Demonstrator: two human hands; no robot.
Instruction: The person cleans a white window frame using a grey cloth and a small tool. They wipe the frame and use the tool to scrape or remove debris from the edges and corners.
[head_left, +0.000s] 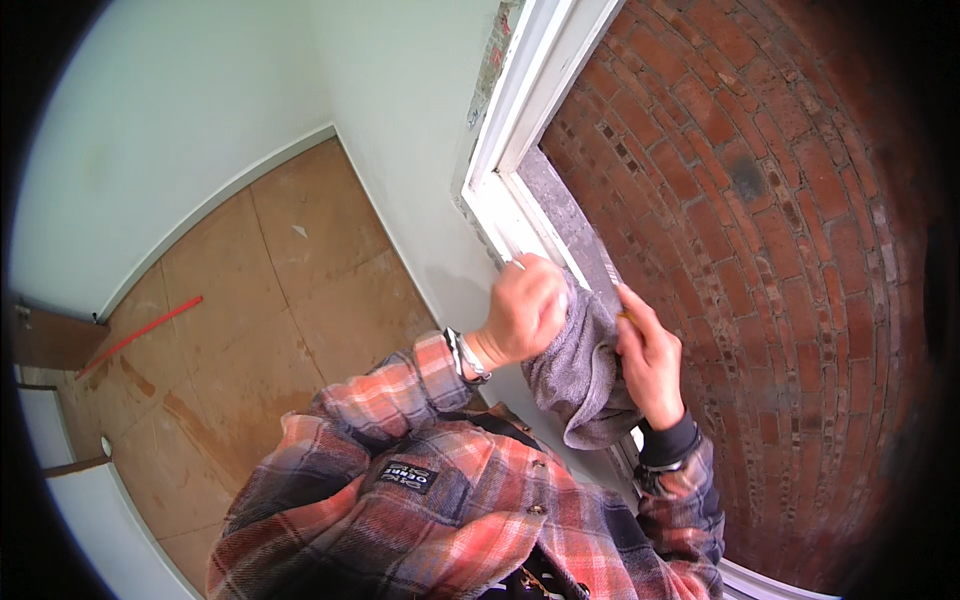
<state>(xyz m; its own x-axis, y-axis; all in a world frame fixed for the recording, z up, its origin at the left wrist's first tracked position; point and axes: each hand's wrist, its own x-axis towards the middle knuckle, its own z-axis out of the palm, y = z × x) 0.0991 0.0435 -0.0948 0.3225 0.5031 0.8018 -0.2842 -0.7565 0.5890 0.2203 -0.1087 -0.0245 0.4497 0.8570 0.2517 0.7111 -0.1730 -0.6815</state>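
Note:
A grey cloth (581, 375) hangs in folds at the white window frame (517, 217), between my two hands. My left hand (529, 307) is closed in a fist on the upper left edge of the cloth, over the inner sill. On the outer side of the cloth, my right hand (651, 352) holds a thin tool between thumb and fingers, seemingly a brush or scraper, its tip pointing up along the outer ledge (566, 214). The tool is blurred and its exact kind cannot be told.
A red brick wall (742, 285) stands outside the opening. Pale walls (375, 90) meet behind a floor covered with brown boards (300, 300). A red strip (142, 335) lies on that floor at the left. Bare, rough plaster (489, 67) edges the frame.

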